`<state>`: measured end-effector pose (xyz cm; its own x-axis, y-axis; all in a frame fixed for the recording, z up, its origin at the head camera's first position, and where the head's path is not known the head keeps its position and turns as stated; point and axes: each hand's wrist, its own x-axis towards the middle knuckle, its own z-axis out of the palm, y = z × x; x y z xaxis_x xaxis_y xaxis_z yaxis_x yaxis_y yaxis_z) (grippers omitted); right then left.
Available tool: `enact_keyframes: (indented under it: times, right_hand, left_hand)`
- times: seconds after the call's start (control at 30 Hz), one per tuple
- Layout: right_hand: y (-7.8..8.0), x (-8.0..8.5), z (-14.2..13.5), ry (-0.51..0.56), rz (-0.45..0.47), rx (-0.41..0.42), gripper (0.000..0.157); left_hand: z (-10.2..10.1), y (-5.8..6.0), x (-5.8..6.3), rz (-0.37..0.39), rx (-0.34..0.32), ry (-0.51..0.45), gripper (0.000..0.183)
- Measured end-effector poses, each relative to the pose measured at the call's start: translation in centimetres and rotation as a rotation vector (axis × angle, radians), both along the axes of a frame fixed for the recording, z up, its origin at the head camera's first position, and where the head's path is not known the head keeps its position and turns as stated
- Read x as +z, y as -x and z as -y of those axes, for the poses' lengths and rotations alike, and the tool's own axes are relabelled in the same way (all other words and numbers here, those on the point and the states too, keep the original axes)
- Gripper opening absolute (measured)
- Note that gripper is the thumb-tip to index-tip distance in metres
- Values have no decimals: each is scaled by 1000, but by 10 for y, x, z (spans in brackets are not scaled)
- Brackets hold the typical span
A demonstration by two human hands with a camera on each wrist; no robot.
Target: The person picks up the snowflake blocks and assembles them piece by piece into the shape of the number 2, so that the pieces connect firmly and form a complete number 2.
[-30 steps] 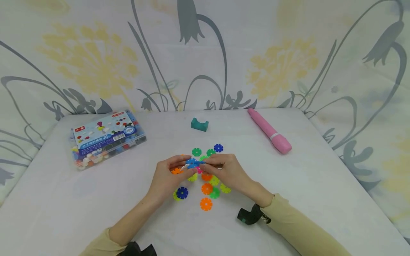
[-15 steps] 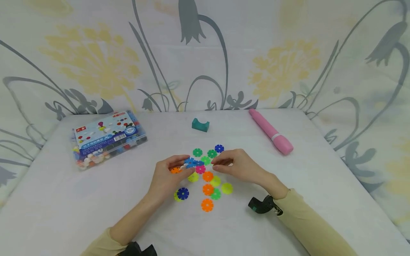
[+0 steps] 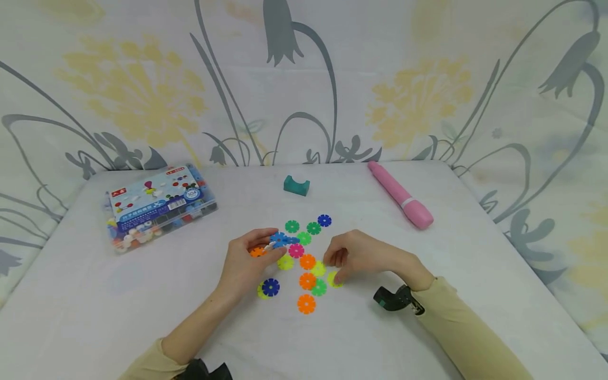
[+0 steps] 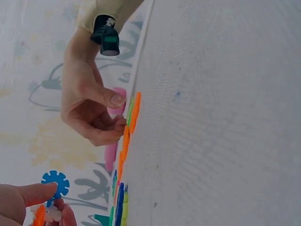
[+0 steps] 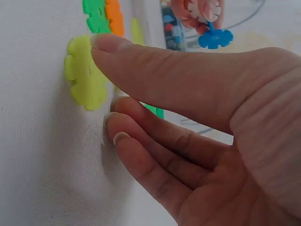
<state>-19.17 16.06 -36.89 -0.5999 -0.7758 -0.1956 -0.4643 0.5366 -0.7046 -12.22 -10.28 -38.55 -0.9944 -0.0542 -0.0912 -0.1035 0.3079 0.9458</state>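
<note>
White cloth covers the surface [image 3: 475, 274], and a flower-printed sheet hangs behind it. Your left hand [image 3: 247, 261] holds a small cluster of joined snowflake discs [image 3: 280, 241], blue on top with white and orange pieces below, pinched between thumb and fingers just above the cloth. Your right hand [image 3: 353, 256] is down among the loose discs [image 3: 306, 279], fingers loosely curled and thumb extended; in the right wrist view the thumb tip rests on the edge of a yellow-green disc [image 5: 84, 73] that lies flat, not yet lifted.

By the look of it you are at the pick-up step: fetching the next piece for the cluster. The flat disc gives little edge to grab, so the next move calls for tipping or sliding it until a fingertip gets under, then pinching it by the rim and lining 1 of its slots up with a slot on the blue piece.

Farther back lie a plastic parts box [image 3: 159, 203], a teal block [image 3: 296, 185] and a pink pen-shaped tool [image 3: 401, 195], all well apart from your hands.
</note>
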Motion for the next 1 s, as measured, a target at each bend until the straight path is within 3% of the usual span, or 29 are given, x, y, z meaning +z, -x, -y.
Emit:
enact_keyframes:
  times: [0.2,0.67,1.0]
  right_hand:
    - [-2,-1,2,-44,-27,56,23]
    - [-9,5,11,-59,-28,56,22]
    - [-8,15,26,208,-29,-133,17]
  left_hand:
    - [1,-1,1,-6,2,5,39]
    - [2,-2,1,-4,-6,-2,40]
    - [-1,-1,0,-13,-23,-15,40]
